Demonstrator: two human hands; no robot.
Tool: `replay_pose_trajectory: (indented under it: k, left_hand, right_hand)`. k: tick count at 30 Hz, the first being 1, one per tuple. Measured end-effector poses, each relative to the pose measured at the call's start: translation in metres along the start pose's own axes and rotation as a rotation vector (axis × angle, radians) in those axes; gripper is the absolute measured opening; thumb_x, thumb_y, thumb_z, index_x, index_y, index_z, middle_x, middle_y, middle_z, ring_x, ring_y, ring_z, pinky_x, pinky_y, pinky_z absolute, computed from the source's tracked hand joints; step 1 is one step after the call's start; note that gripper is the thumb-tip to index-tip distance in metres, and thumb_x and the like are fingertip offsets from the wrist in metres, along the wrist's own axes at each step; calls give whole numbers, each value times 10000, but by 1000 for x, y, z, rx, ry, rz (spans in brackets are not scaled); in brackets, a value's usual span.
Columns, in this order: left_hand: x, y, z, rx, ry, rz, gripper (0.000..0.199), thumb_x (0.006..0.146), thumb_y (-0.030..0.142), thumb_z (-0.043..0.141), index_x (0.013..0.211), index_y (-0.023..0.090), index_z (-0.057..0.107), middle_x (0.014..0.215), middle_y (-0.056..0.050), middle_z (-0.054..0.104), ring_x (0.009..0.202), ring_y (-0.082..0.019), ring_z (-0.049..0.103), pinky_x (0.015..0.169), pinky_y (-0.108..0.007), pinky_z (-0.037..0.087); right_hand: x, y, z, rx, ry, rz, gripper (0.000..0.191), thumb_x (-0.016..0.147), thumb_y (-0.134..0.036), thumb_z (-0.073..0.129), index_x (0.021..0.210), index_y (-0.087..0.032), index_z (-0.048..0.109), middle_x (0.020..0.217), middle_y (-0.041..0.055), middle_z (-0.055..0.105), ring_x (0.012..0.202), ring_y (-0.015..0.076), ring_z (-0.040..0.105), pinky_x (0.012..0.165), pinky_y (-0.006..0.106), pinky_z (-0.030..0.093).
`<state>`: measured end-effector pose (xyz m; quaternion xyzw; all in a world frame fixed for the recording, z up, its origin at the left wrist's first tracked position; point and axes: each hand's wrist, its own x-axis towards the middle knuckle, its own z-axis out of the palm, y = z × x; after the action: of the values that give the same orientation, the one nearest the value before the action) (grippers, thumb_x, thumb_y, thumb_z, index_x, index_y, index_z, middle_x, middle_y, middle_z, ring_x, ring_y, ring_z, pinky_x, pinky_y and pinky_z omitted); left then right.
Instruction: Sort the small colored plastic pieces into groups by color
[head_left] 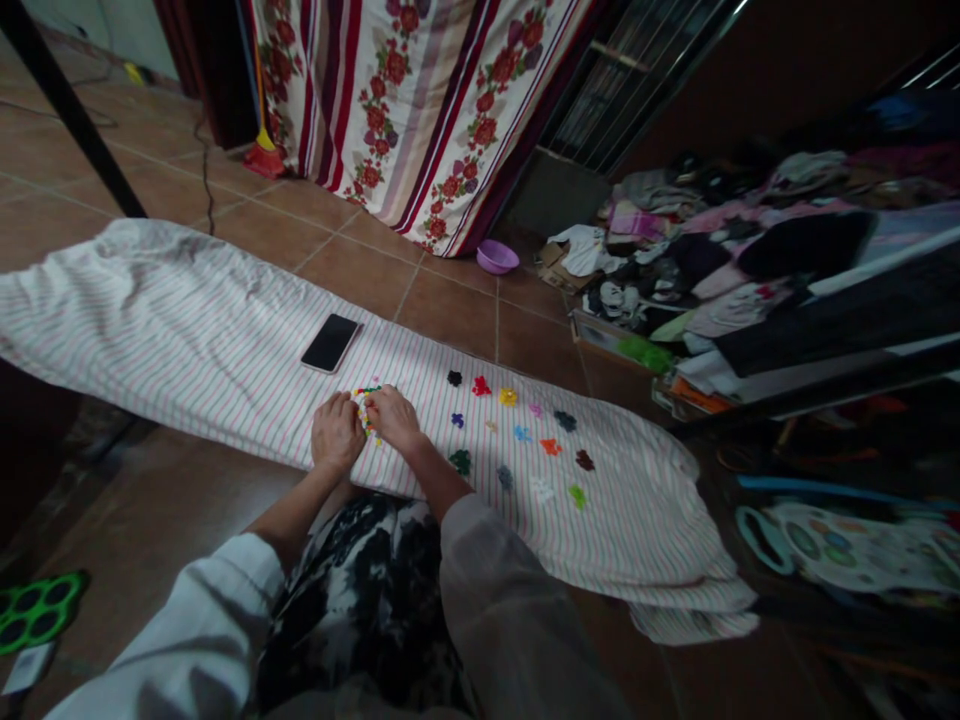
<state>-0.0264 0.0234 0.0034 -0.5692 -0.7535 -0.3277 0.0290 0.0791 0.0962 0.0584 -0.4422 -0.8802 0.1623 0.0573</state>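
Side by side on the striped cloth [247, 330], my left hand [337, 432] and my right hand [393, 416] meet over a patch of small coloured pieces [366, 408] in white, yellow, green and red. Both hands have curled fingers pressed together at the patch; whatever is between the fingertips is too small to name. To the right of my hands lie several little single-colour heaps, among them a black heap [455, 378], a red heap [481, 386], a yellow heap [508, 397], an orange heap [550, 447], a dark green heap [460, 461] and a white heap [541, 490].
A phone [331, 343] lies dark-screened on the cloth beyond my left hand. On the tiled floor past the far edge stands a purple bowl [497, 257]. A flowered curtain [420, 110] hangs behind, with piled clothes [705, 240] at right and a broom [264, 155] at left.
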Motion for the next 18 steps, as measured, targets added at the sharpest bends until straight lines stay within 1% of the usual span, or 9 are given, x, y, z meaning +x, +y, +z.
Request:
replay_pose_trajectory:
  k: [4, 9, 14, 18]
  left_hand:
    - [0, 0, 0, -1, 0, 3, 206, 873, 172, 449, 931, 170, 647, 1223, -159, 686, 1238, -323, 567, 990, -471, 446]
    - [1, 0, -1, -23, -8, 1, 210, 867, 174, 452, 938, 184, 650, 1219, -154, 680, 1237, -321, 559, 1000, -489, 436]
    - [1, -1, -2, -22, -10, 1, 199, 868, 178, 452, 934, 188, 639, 1209, -151, 677, 1222, -314, 558, 1000, -480, 435]
    - [2, -2, -3, -12, -20, 10, 192, 869, 178, 441, 917, 187, 627, 1201, -160, 677, 1204, -316, 567, 994, -478, 439]
  right_hand:
    - [-2, 13, 5, 191, 105, 64, 171, 915, -210, 554, 1033, -223, 676, 1079, 40, 655, 1004, 154, 604, 903, 261, 475]
    - [-9, 40, 7, 355, 208, 128, 158, 867, -169, 556, 983, -212, 655, 997, 14, 688, 894, 136, 634, 873, 260, 488]
    - [-26, 72, -3, 377, 300, 231, 158, 851, -180, 534, 945, -206, 658, 929, 11, 696, 852, 143, 648, 844, 265, 494]
    - [-44, 101, -16, 359, 358, 331, 199, 850, -190, 508, 965, -208, 670, 947, 21, 708, 851, 152, 659, 832, 271, 497]
